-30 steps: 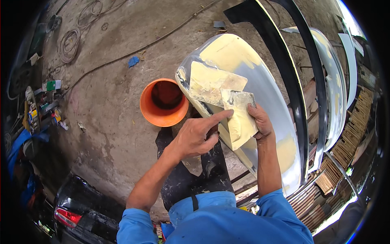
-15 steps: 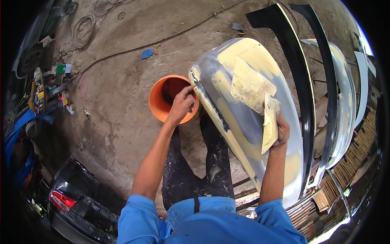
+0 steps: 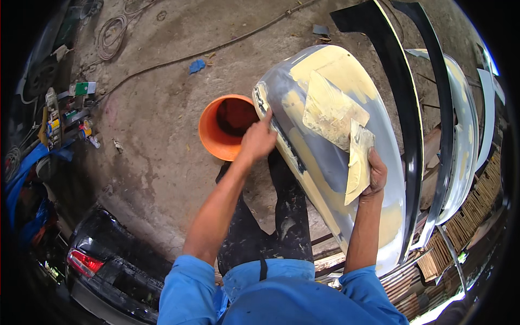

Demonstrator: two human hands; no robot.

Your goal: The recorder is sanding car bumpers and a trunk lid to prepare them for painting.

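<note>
Against silver body panel (image 3: pixel 325 168): right hand (image 3: pixel 375 176) pinches limp, floppy sanding sheet (image 3: pixel 357 160) by lower edge; left hand (image 3: pixel 259 140), fingers curled, probably grips rigid panel's edge beside orange bucket (image 3: pixel 216 135).

The small items (image 3: pixel 65 116) along the left floor edge are too tiny to identify.

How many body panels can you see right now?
4, maybe more hidden: the silver filler-patched panel under both hands, a black panel right of it, a silver panel beyond that, and a pale panel at the far right edge.
</note>
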